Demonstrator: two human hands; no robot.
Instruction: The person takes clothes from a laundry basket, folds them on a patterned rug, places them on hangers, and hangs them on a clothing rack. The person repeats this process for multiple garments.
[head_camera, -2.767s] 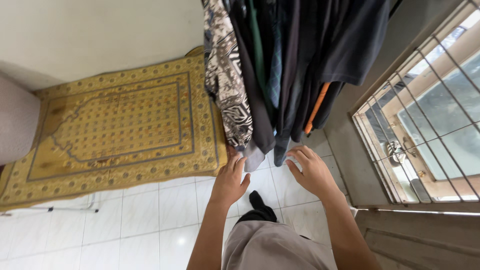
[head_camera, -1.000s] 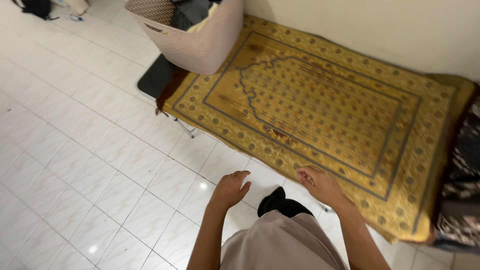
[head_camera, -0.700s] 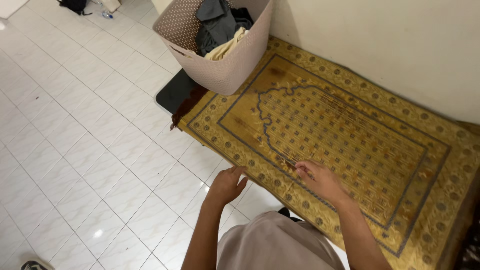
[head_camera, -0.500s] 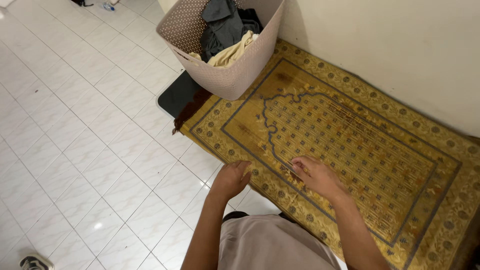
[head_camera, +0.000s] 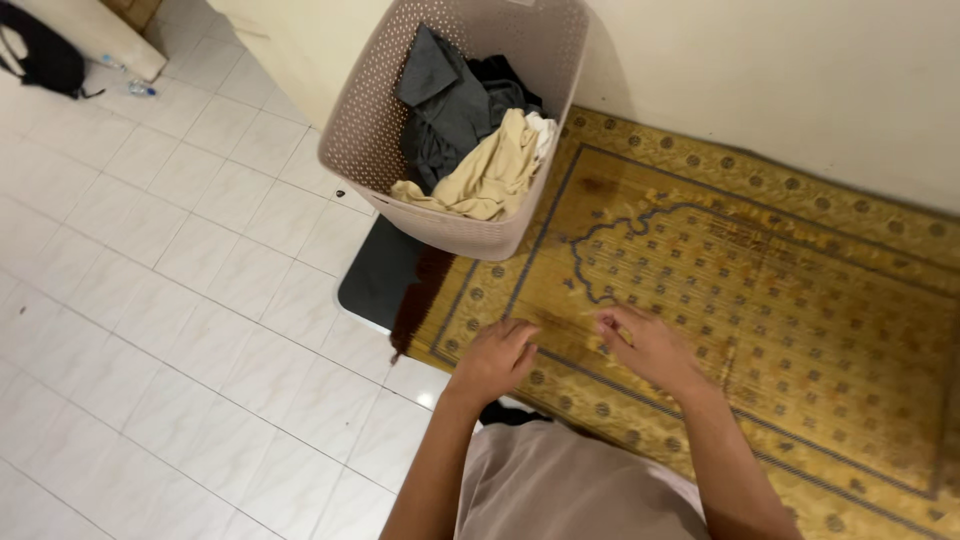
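Note:
My left hand (head_camera: 497, 358) hovers with loosely curled fingers over the near edge of a gold patterned rug (head_camera: 780, 300) spread on a raised dark surface. My right hand (head_camera: 648, 348) is held just above the rug's inner border, fingers relaxed and holding nothing. A pale perforated laundry basket (head_camera: 375, 120) stands on the rug's left end, beyond both hands. It holds dark grey clothes (head_camera: 445, 100) and a beige garment (head_camera: 490, 175).
A black tabletop corner (head_camera: 375, 285) sticks out from under the rug beside the basket. White floor tiles (head_camera: 150, 300) fill the left side. A cream wall (head_camera: 800, 70) runs behind the rug. A black bag (head_camera: 45, 60) lies far left.
My view turned from the hanging clothes by the window to the rug and basket. Both hands moved left along the rug towards the basket, which is now closer.

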